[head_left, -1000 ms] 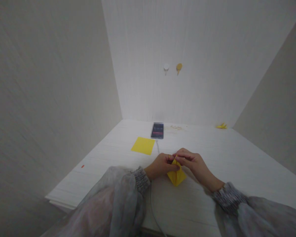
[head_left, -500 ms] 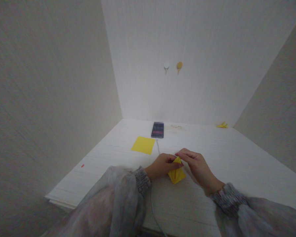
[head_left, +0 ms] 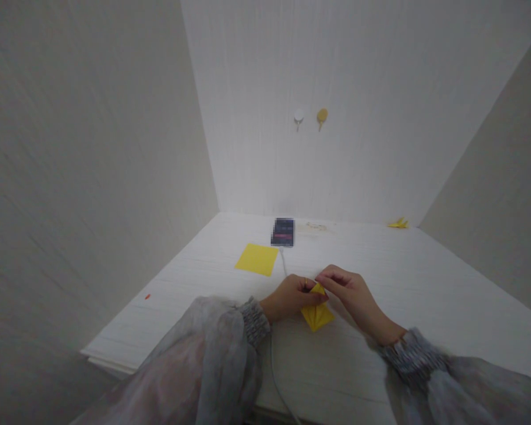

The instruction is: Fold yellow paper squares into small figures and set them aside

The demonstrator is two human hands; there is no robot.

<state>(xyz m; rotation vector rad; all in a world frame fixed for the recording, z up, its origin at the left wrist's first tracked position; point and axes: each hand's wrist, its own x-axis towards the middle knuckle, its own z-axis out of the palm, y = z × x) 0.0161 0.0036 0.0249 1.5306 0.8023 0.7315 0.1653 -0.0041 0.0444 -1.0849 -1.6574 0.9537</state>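
A piece of folded yellow origami paper is held just above the white table near its front. My left hand grips it from the left, thumb across the front and the other fingers behind. At the paper's upper tip, my right hand is closed in a pinch, with thumb and forefinger at the fold. Creases fan down from the tip, and the lower part spreads into two points. The fingers hide part of the upper fold.
A flat yellow paper sheet lies left of a phone with a white cable running to the front edge. A folded yellow paper figure sits far right. A small orange piece lies left. Two hooks, white and yellow, are on the back wall.
Hardly anything differs. The fingertips of my right hand have shifted very slightly at the paper's tip, and the folded paper's lower part sits a touch lower.
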